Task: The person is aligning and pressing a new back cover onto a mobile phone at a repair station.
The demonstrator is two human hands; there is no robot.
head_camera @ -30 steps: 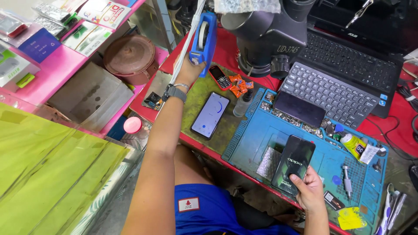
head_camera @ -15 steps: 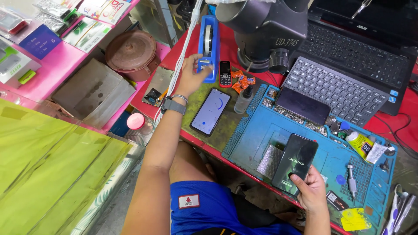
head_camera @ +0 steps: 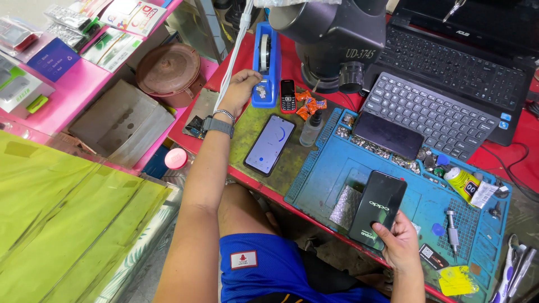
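left hand [head_camera: 242, 88]: fingers curled on the blue tape holder [head_camera: 265, 62], at 11 o'clock on the tabletop [head_camera: 264, 132] | right hand [head_camera: 400, 242]: closed around the black phone [head_camera: 378, 209], at 5 o'clock on the blue mat [head_camera: 331, 168] | lit phone [head_camera: 269, 144] lies between the hands

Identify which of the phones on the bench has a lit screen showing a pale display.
The phone lying flat on the green mat, near the left forearm. The others have dark screens.

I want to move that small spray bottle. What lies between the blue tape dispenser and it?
In the head view, a small red and black keypad phone and orange sweet wrappers lie between the blue tape dispenser and the spray bottle.
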